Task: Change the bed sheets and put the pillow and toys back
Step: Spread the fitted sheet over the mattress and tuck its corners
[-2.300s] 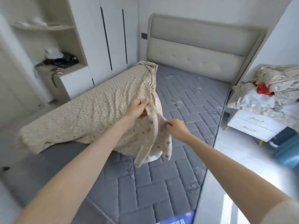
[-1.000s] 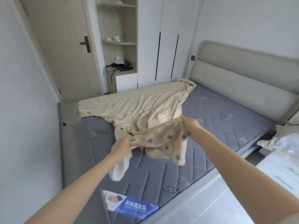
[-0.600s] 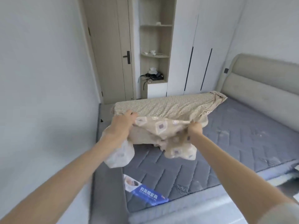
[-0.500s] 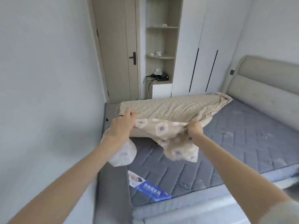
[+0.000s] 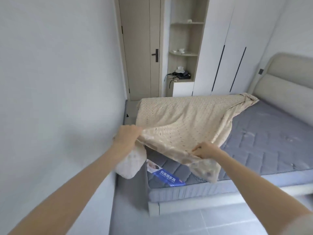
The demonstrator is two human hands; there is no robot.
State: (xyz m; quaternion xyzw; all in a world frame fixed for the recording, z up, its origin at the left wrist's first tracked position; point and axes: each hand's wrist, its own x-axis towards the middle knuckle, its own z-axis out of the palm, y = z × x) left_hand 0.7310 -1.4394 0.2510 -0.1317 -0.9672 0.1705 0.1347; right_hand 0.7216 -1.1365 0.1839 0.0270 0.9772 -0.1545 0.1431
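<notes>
2 hands on the sheet point(image 5: 186, 119) at centre frame; the left hand point(image 5: 127, 138) clutches a bunched hem beside the wall point(image 5: 59, 99), the right hand point(image 5: 205, 152) pinches the edge to the lower right of it; the cloth stretches from them up to the far side of the mattress point(image 5: 262, 141); the grey quilting at right lies bare. This looks like the fitting step, with the near corner, the 1 bearing the blue label point(image 5: 166, 176), not yet covered; the next move, I'd say, calls for drawing the hem down over that corner and tucking it under. It is tight at left, with the wall close by the bed's end; open floor point(image 5: 220, 221) along the bottom; no pillow or toys in view.
</notes>
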